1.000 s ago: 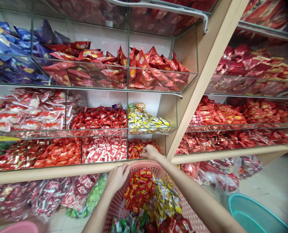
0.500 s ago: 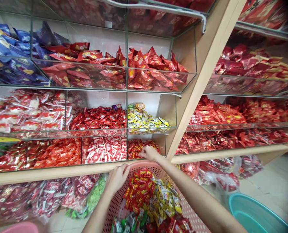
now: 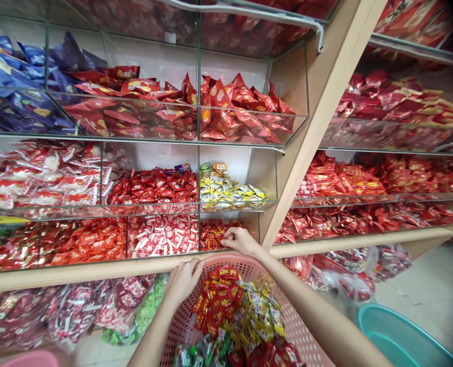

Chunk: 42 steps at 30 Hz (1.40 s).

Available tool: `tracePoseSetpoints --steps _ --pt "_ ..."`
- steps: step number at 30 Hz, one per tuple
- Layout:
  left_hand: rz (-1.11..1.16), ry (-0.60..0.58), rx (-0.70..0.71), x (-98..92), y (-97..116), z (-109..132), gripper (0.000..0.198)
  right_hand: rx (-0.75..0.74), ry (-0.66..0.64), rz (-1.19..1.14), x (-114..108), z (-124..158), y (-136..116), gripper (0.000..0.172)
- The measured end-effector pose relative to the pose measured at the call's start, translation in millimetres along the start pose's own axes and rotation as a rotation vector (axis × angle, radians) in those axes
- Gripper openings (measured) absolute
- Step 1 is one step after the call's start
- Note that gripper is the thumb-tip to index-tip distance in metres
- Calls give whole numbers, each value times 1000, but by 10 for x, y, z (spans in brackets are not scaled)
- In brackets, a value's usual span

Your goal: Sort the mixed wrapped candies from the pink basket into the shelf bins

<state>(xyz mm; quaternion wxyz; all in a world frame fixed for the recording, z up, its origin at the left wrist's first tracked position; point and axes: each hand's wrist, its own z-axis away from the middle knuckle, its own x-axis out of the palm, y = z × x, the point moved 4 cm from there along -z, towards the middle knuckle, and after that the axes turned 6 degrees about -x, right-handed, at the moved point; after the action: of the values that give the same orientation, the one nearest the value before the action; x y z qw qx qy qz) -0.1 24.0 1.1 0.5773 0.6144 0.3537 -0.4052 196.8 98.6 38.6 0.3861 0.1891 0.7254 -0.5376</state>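
A pink perforated plastic basket (image 3: 302, 326) is in front of me, tilted against the shelf edge. Wrapped candies lie in it: red ones (image 3: 222, 298), yellow-and-white ones (image 3: 260, 311), and some green and dark red ones at the bottom. My left hand (image 3: 184, 278) is closed over the basket's left rim. Beyond the far rim, my right hand (image 3: 239, 240) is at the front of a low compartment with small red-and-yellow wrapped candies (image 3: 213, 234). Its fingers are curled inward, and whatever may be between them is hidden.
Glass-divided shelves hold red packets (image 3: 245, 109), blue packets (image 3: 16, 71), yellow candies (image 3: 230, 186) and red-and-white candies (image 3: 165, 237). A slanting wooden post (image 3: 306, 163) stands right. Bagged sweets (image 3: 77, 311) lie below; a teal tub (image 3: 398, 336) is at lower right.
My right hand has shifted very slightly to the right at the low compartment. The left hand and the basket are almost where they were.
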Motion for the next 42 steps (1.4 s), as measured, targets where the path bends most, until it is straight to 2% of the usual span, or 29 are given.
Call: tracePoseSetpoints --steps 4,8,11,14,19,27,30,34,36,38,40,42 --pt "-2 1 -4 5 2 5 40 -70 88 -261 -61 335 -6 34" --pt "-6 12 13 5 6 6 39 91 -17 -488 145 757 151 40" --pt "-10 11 12 -3 19 9 41 101 32 -380 273 980 242 36" --pt "-7 -2 1 -19 40 18 41 -40 89 -116 339 1088 200 31" --pt "-3 -8 -27 -45 52 34 40 -277 23 183 444 1153 18 32" --pt "-3 -16 -22 -15 38 21 42 -358 6 285 560 1121 -29 37" --pt "-8 -9 -6 0 25 17 42 -387 -10 365 657 1082 -158 40" --pt "-32 0 -6 -4 10 24 41 -486 -52 484 929 1007 -427 42" --pt "-42 3 -6 -11 11 28 41 -554 -82 536 1090 968 -532 38" --pt "-46 4 0 -15 16 28 41 -628 -122 582 1229 933 -591 27" --pt "-47 6 0 -13 14 25 42 -709 -158 615 1328 903 -611 15" --pt "-42 11 -3 -5 6 19 41 -778 -182 623 1387 874 -610 12"
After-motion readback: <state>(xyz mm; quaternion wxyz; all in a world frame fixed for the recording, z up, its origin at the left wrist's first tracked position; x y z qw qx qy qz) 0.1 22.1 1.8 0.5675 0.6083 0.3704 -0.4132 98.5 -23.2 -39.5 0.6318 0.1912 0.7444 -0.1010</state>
